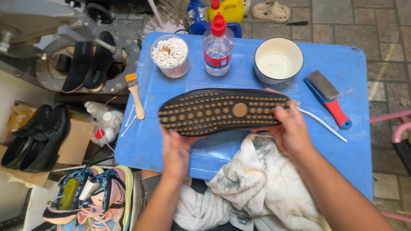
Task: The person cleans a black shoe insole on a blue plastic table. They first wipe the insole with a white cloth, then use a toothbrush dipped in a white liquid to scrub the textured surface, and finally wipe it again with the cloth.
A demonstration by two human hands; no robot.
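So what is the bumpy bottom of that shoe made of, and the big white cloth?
The shoe sole, held by the left hand and right hand, looks like dark rubber with tan rubber studs: matte, moulded in neat rows. The cloth seems to be cotton towelling: fluffy, crumpled, with grey stains. The bowl nearby looks like glossy enamel or ceramic; hard to tell which.

On the blue table (pixel 355 141) right now: one studded shoe (pixel 222 111), one bowl (pixel 278 60), one water bottle (pixel 218 47), one tub of cotton swabs (pixel 170 55), two brushes (pixel 327 98) (pixel 136 95), one towel (pixel 257 188).
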